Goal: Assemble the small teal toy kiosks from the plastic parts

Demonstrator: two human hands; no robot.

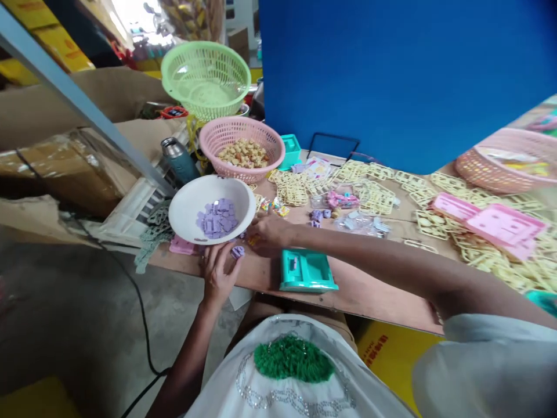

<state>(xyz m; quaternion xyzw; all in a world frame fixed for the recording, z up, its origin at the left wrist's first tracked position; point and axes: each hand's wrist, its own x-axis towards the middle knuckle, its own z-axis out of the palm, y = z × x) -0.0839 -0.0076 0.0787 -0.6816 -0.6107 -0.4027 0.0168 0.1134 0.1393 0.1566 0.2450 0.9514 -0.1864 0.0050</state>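
My left hand (216, 274) is at the table's front edge, just below the white bowl (183, 216). A small purple plastic piece (238, 252) is pinched at its thumb and fingertip. Flat purple pieces (217, 219) lie inside the bowl. Right of the bowl, my right hand (272, 231) reaches across with its fingers bent down and together over small parts; what they hold, if anything, is hidden. A turquoise plastic tray-like part (308, 270) rests under my right forearm. A few purple pieces (317, 216) lie behind that forearm.
A pink basket (209, 139) of beige pieces and a green basket (172, 75) stand behind. A dark flask (180, 162) is left of them. Cream plastic frames (378, 197), pink trays (500, 223) and another pink basket (483, 168) are rightward. A blue panel (391, 81) blocks the back.
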